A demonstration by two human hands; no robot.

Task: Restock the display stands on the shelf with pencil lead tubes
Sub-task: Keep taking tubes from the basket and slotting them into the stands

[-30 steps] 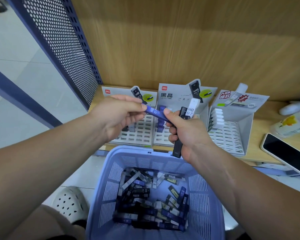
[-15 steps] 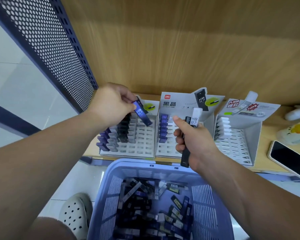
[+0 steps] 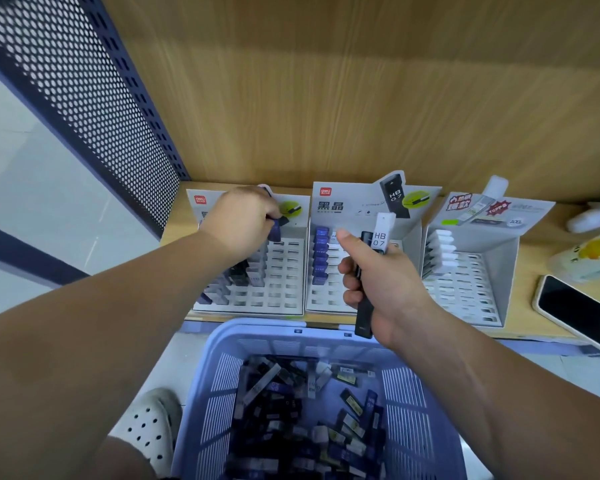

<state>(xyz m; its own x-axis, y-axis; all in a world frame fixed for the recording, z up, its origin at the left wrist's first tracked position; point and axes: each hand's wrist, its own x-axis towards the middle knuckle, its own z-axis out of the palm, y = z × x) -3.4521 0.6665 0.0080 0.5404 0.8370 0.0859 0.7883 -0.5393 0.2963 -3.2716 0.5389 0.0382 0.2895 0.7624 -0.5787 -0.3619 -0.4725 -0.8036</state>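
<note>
Two tubes, a black tube (image 3: 364, 306) and a white tube (image 3: 383, 233), are sitting clamped mid-length in your right grip (image 3: 378, 282) above the basket (image 3: 257, 329), while your left grip (image 3: 243, 223) is pinching a blue tube (image 3: 275, 232) over the left stand (image 3: 284, 268) on the shelf (image 3: 534, 251), all probably feeling light, stiff and slick.

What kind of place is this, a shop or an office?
Most likely a stationery shop, at a retail shelf. Branded display stands with slotted racks sit on a wooden shelf with a perforated metal side panel, and a basket holds loose pencil lead tubes for restocking.
</note>
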